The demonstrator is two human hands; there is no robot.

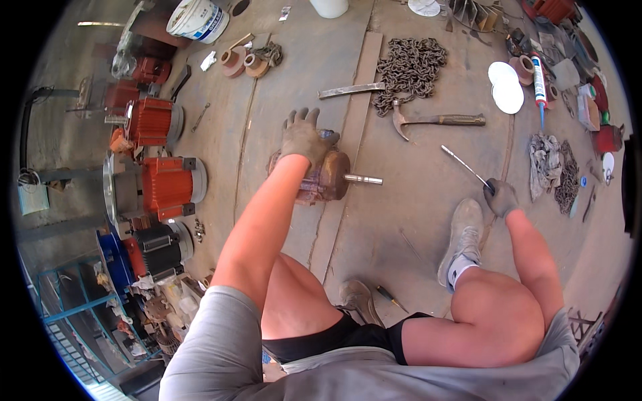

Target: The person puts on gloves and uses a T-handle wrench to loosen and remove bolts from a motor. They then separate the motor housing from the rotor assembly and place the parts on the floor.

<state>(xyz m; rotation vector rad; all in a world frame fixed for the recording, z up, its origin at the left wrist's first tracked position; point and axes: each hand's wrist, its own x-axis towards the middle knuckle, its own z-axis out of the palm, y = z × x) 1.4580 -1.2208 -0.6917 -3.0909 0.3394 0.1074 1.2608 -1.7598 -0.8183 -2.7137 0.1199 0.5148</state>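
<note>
We start at far left, where two orange-red motors [175,188] stand in line, a black motor [158,250] just below them. Above, a white bucket [200,23] tilts near the edge, and moving right we meet brownish collars [233,61] on the floor. Then comes a flat metal bar [348,91], its end touching a heaped rusty chain [412,67], and a claw hammer [445,120] lies just below that heap, beyond the gap between our hands. A small screwdriver [392,299] sits between our shoes; farther right, white discs [506,89] and a sealant tube [539,83]!

Now the hands: our gloved left hand [304,139] lies over the top of the rusty housing [332,175], fingers spread and unclenched, hiding part of it; the body sits under the palm, its shaft [364,179] poking out rightward. Over right, our gloved right hand [503,199] grips a rod tool [465,165] by its dark handle, fingers curled round, tip pointing up and left, well apart from the housing
</note>
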